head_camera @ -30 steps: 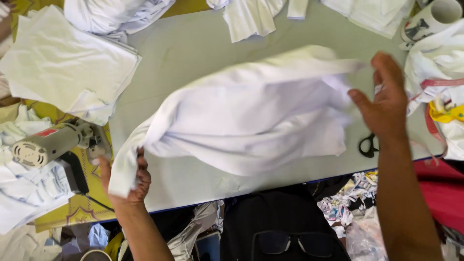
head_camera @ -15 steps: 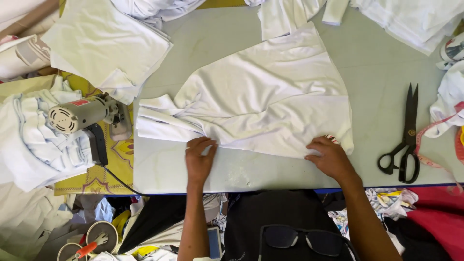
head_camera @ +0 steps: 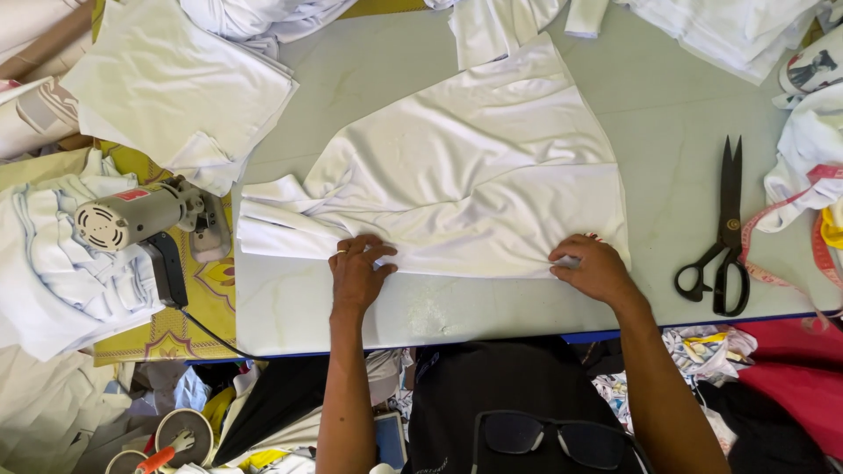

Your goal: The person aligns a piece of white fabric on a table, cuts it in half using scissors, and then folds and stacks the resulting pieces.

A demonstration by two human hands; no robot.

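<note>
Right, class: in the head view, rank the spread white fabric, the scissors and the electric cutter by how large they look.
1. White fabric, by far the largest.
2. Scissors and electric cutter: they look about alike, one long and thin, the other bulkier, so no ranking between them.
</note>
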